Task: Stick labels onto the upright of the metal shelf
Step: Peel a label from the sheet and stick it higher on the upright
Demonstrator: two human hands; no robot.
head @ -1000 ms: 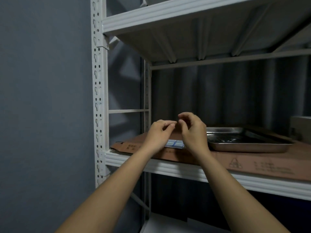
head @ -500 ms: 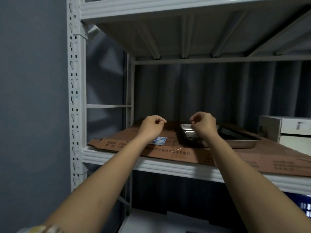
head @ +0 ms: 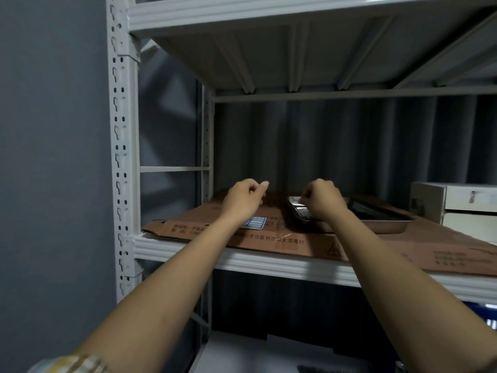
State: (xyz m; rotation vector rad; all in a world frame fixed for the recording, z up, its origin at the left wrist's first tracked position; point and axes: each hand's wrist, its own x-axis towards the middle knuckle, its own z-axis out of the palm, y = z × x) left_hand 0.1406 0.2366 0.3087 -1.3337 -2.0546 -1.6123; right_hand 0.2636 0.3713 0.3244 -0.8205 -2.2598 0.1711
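The white slotted upright [head: 121,157] of the metal shelf rises at the left. A blue-and-white label sheet [head: 255,222] lies flat on the brown cardboard [head: 282,239] that covers the shelf board. My left hand [head: 246,201] hovers just above the sheet, thumb pressed against forefinger. Whatever sits in that pinch is too small to make out. My right hand [head: 324,199] is a hand's width to the right, fingers curled, with nothing visible in it. Both hands are well to the right of the upright.
A shallow steel tray [head: 382,215] rests on the cardboard behind my right hand. White boxes [head: 457,203] stand at the far right. Another shelf board [head: 295,49] hangs overhead, and a grey wall [head: 53,157] lies left of the upright.
My hands were touching fingertip to fingertip over the label sheet. They have since drawn apart and risen slightly. My view has shifted right, and the sheet stays on the cardboard.
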